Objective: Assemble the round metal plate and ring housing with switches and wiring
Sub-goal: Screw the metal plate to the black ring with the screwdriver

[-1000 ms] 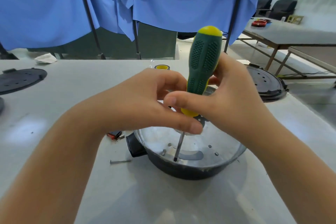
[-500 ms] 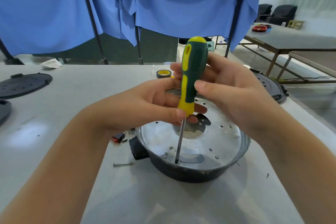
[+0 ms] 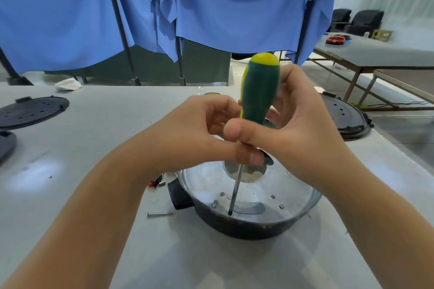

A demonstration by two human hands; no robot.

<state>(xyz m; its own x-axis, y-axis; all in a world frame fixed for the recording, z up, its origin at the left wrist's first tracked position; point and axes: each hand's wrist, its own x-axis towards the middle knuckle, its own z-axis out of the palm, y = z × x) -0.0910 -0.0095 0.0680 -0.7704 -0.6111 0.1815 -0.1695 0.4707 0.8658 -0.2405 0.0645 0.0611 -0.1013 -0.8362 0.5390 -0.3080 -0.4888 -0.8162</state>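
A round metal plate sits inside a black ring housing in the middle of the table. A green and yellow screwdriver stands almost upright, its tip down on the plate's near edge. My right hand grips the handle, thumb across its front. My left hand pinches the handle's lower end where the shaft begins. A black tab juts from the housing's left side.
A loose long screw and a small red part lie left of the housing. Black round lids lie at the far left and the right. Blue cloth hangs behind the table; another table stands at the far right.
The handle has turned in my fingers, and my right thumb now lies lower across it. The tip stays at the same spot on the plate.
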